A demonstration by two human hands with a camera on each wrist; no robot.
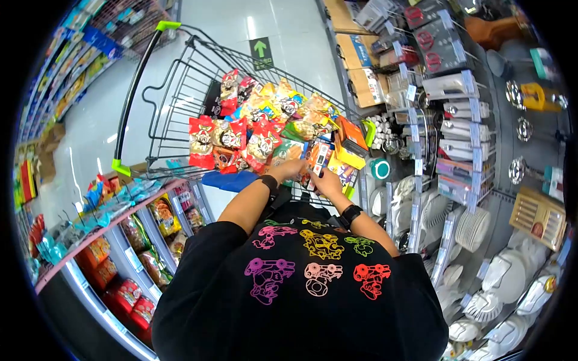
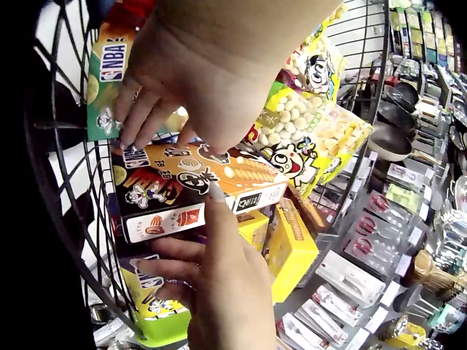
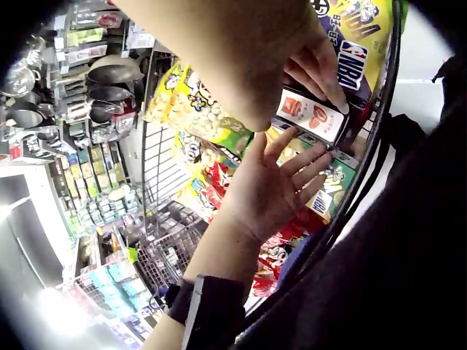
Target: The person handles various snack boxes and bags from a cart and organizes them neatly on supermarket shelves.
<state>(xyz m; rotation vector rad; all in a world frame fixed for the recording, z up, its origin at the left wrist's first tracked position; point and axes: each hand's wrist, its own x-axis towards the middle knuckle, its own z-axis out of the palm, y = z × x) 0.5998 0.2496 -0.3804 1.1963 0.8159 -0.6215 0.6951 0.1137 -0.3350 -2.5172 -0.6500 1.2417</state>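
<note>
An orange and black snack box (image 1: 319,157) (image 2: 252,173) lies among packages at the near end of a cart. My right hand (image 1: 326,180) (image 2: 230,284) grips it, thumb on its top and fingers at its side. The box's white side panel (image 3: 310,117) faces the right wrist camera, beside the right hand (image 3: 315,69). My left hand (image 1: 291,170) (image 2: 193,84) (image 3: 266,186) is over the box's other end and a green box (image 2: 104,95), fingers extended and slightly spread. Whether its fingertips touch the box cannot be told.
The wire cart (image 1: 174,96) holds red snack bags (image 1: 263,142), yellow bags (image 2: 295,138) and a yellow box (image 2: 290,248). Shelves with white plates (image 1: 472,230) and utensils stand on the right. A snack shelf (image 1: 129,243) stands at the left; tiled floor (image 1: 241,18) extends ahead.
</note>
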